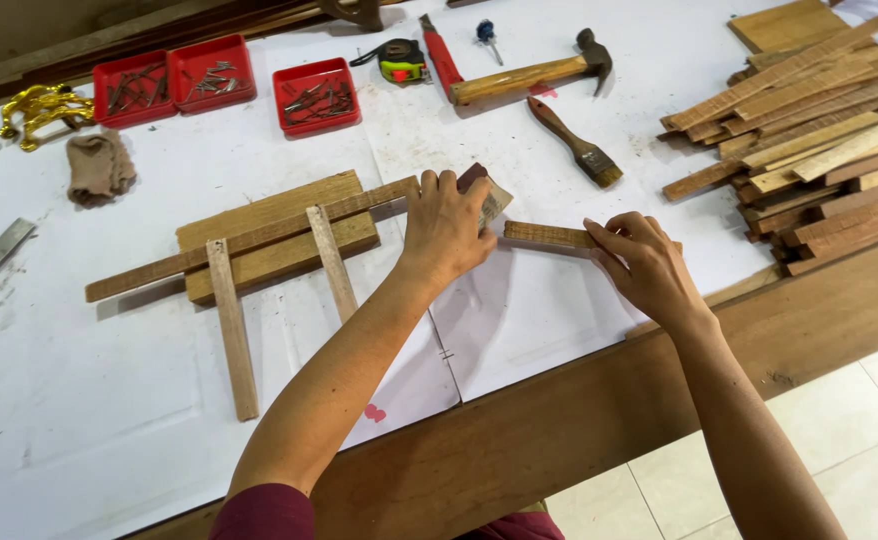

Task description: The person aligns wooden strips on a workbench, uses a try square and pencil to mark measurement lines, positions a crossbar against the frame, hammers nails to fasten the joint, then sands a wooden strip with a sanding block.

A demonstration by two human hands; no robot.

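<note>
The counter (pixel 109 420), covered in white paper sheets, carries all items. At its right edge lies a large heap of wood strips (pixel 809 130). Left of centre sits a wooden board (pixel 269 235) with a long slat (pixel 249 240) laid across it and two shorter slats (pixel 231 325) leaning over it toward the near edge.

The left arm reaches forward from the near edge, forearm extended and wrist straight. The left hand (pixel 447 228) lies palm down, fingers curled, its grip closed on a piece of sandpaper (pixel 489 200), pressed at the left end of a short wood strip (pixel 549 235). That strip lies flat near the counter's centre, between the two hands.

The right arm comes in from the near right. The right hand (pixel 639 262) is bent at the wrist, its grip pinched closed on the strip's right end.

Along the far edge: a hammer (pixel 534 72), a brush (pixel 574 140), a tape measure (pixel 402 62) and three red trays (pixel 314 95) of small metal parts.
</note>
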